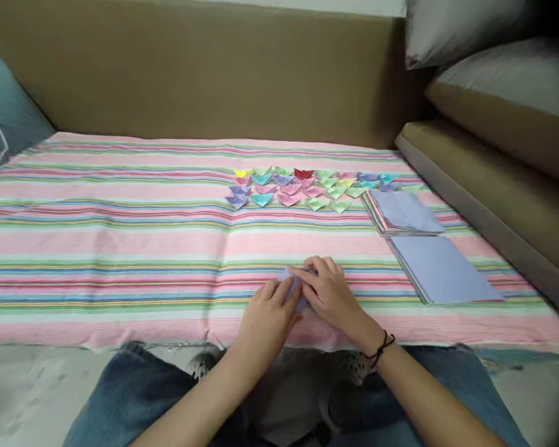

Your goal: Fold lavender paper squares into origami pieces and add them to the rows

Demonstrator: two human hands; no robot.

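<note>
A small lilac sheet of folded paper lies on the striped cloth near its front edge, mostly covered by my fingers. My left hand presses on its left side with bent fingers close together. From the right, my right hand holds it down, index finger stretched across the top and the other fingers curled. The two hands nearly meet over the paper. How the paper is folded underneath is hidden.
Several small folded paper boats in many colours stand in rows farther back. Two stacks of paper sheets, a rear stack and a front stack, lie to the right. The striped cloth is slightly creased. Cushions rise at the right.
</note>
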